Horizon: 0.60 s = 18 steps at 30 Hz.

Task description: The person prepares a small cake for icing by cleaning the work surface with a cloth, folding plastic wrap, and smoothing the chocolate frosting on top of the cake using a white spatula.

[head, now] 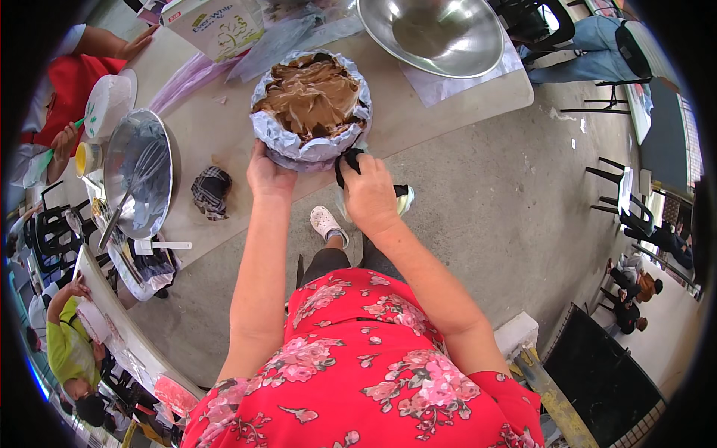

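Observation:
Before me at the table's edge is a round cake (312, 106), its rim and side covered in pale blue-white frosting and its top spread with brown cream. My left hand (270, 175) is under the cake's near left side, fingers at the base, and seems to support it. Bunched in my right hand (367, 187) is a dark cloth (348, 161), pinched close to the near right edge of the cake's base. Part of that cloth is hidden behind my fingers. On the tabletop left of my hands lies a crumpled checked cloth (212, 191).
A steel bowl (168, 185) with grey-blue frosting holds a whisk (140, 173) at the left. Another steel bowl (434, 33) stands at the back right. An Ever-Whip carton (215, 28) is behind. At far left, a person's hand (64, 143) holds a piping bag beside a white cake (106, 109).

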Tool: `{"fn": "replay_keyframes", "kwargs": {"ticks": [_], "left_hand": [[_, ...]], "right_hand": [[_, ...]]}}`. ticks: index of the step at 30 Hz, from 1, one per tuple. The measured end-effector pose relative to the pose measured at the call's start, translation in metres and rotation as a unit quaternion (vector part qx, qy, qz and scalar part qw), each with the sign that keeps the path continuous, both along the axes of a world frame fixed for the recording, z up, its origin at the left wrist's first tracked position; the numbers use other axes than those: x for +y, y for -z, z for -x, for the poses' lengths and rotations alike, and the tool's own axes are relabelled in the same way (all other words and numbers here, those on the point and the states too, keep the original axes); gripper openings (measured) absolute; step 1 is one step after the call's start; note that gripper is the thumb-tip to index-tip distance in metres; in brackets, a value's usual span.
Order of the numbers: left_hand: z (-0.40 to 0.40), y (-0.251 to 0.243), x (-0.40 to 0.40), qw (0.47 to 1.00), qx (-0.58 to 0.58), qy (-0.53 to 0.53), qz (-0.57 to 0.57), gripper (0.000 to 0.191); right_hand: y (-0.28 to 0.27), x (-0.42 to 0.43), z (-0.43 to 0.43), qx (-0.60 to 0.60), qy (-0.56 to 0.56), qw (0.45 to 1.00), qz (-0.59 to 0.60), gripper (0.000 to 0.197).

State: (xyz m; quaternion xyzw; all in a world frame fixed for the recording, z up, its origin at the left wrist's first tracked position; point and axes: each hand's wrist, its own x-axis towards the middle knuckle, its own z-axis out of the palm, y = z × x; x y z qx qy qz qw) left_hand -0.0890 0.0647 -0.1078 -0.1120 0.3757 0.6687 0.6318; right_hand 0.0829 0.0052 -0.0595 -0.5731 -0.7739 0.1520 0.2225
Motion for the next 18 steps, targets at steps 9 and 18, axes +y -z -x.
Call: {"fn": "replay_keyframes", "kwargs": {"ticks": [9, 18], "left_hand": [[0.0, -0.001, 0.0, 1.0, 0.009, 0.002, -0.002, 0.037], [-0.003, -0.011, 0.001, 0.999, -0.048, 0.015, 0.002, 0.039]], "right_hand": [[-0.002, -0.005, 0.011, 0.037, 0.014, 0.999, 0.01, 0.029], [-0.011, -0.015, 0.001, 0.266, -0.032, 0.957, 0.112, 0.022]]}}
